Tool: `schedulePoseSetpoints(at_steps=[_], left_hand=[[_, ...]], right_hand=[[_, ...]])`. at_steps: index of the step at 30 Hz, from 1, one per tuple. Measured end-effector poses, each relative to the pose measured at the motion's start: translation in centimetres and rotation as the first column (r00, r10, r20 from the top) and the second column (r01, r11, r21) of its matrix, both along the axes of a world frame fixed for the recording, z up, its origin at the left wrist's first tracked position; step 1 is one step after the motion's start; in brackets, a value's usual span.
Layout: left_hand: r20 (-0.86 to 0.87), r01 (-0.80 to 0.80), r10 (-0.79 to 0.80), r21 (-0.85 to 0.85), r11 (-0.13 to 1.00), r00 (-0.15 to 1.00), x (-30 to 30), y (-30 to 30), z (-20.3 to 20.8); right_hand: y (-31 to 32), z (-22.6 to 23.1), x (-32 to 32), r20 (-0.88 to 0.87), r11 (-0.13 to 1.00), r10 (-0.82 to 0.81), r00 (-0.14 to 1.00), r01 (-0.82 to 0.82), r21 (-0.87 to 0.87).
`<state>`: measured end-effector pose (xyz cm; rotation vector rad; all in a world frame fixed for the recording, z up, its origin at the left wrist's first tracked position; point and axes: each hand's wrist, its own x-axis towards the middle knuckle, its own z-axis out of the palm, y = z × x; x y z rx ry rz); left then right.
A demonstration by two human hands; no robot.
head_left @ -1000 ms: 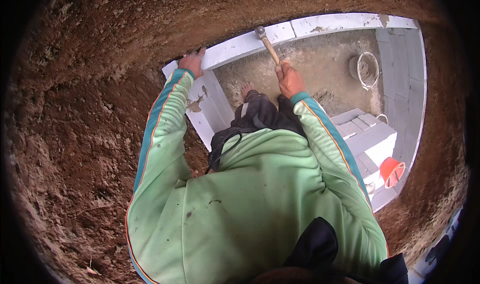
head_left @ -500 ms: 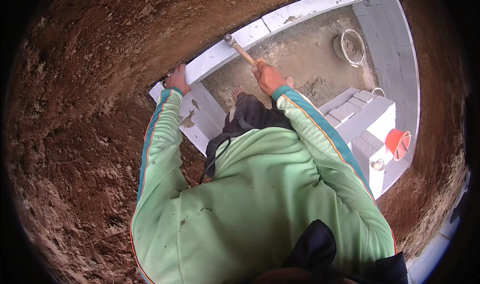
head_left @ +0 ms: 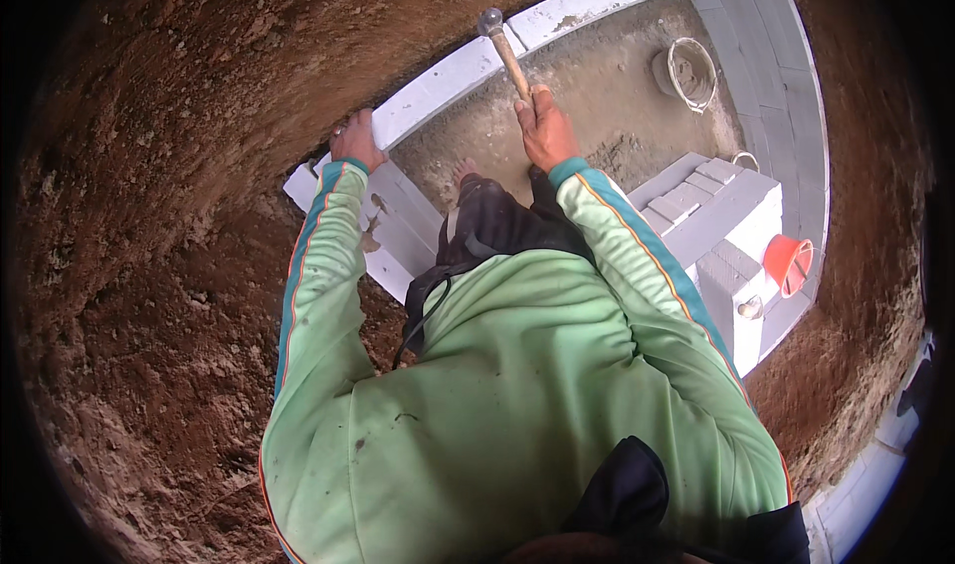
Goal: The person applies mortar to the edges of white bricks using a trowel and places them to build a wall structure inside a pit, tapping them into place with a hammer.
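My right hand [head_left: 547, 134] is closed around the wooden handle of a hammer [head_left: 511, 65]. Its rounded metal head appears over the outer edge of the low wall, close to a joint between two blocks; whether it touches them I cannot tell. At the wall's left corner, my left hand [head_left: 358, 146] grips the end of a long white block [head_left: 433, 94], its fingers bent and partly hidden. Below that hand, another run of pale blocks [head_left: 398, 234] with mortar smears comes toward me.
A mortar-stained bucket [head_left: 686, 75] lies tipped on the muddy floor inside the walls. To the right are stacked white blocks [head_left: 751, 228] and an orange bucket [head_left: 788, 264]. A brown earth bank [head_left: 199, 116] rises behind the wall. My bare foot is between the walls.
The hammer and my right hand have moved up and slightly right, with the handle now steeper. My left hand has shifted slightly upward at the block's end. The view has tilted slightly.
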<state>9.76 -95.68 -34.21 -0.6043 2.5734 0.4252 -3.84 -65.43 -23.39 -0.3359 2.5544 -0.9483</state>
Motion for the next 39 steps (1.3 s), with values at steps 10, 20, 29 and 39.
schedulePoseSetpoints(at_steps=[10,20,29,39], left_hand=[[-0.050,-0.013,0.014,0.021,1.000,0.999,0.4,-0.2,0.6],[-0.488,-0.184,0.051,-0.229,0.956,0.872,3.8,5.9,0.0],[-0.121,-0.081,0.065,-0.127,0.989,0.991,6.3,-0.7,0.2],[0.128,-0.037,0.033,0.030,0.999,0.991,4.0,-3.3,2.1]], right_hand=[[1.2,-1.7,-0.6,0.061,0.980,0.133,0.989,-0.140,0.143],[1.9,-2.4,2.5,0.167,0.958,0.286,0.944,-0.284,-0.035],[6.7,-4.5,3.9,0.224,0.929,0.307,0.925,-0.342,0.139],[5.9,-2.2,4.2,0.235,0.957,0.239,0.942,-0.270,0.109]])
